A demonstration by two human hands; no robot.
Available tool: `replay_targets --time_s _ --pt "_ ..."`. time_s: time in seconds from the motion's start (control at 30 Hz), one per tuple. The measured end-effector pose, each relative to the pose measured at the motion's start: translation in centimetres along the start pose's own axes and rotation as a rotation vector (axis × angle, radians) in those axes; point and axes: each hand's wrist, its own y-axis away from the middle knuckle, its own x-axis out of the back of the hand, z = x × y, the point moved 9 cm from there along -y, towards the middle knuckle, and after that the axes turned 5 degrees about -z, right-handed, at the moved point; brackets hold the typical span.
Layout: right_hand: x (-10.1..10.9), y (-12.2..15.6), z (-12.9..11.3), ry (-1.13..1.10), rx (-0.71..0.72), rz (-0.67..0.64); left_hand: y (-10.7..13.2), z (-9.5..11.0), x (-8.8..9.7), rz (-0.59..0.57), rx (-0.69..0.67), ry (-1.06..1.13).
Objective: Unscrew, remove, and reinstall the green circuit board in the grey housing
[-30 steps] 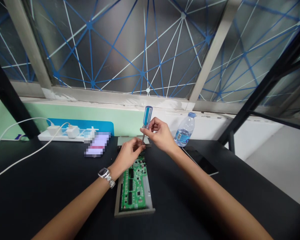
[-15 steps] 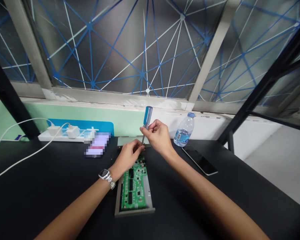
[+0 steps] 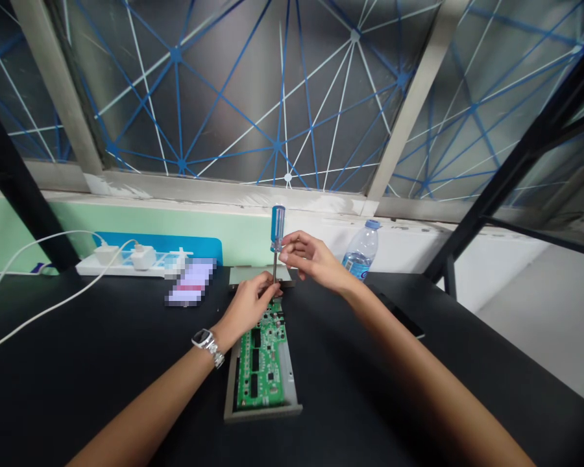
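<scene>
Blue-handled screwdriver (image 3: 278, 227) stands upright above a green circuit board (image 3: 261, 360), gripped low by the left hand (image 3: 246, 303); the half-open right hand (image 3: 311, 254) curls just beside it.

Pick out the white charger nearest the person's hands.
The charger further right on the power strip: it sits closest to the left hand, while the other white charger stands further left, farther away.
</scene>
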Motion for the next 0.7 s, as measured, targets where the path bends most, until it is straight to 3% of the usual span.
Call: replay_targets --time_s 0.33,0.7 --pt "0.6 -0.5 1.3 -0.049 0.034 -0.018 -0.1 1.2 -0.1 -0.052 -0.022 -0.05" --pt "0.6 -0.4 0.8 0.016 0.075 0.004 -0.1 0.7 -0.4 -0.066 -0.037 -0.08"
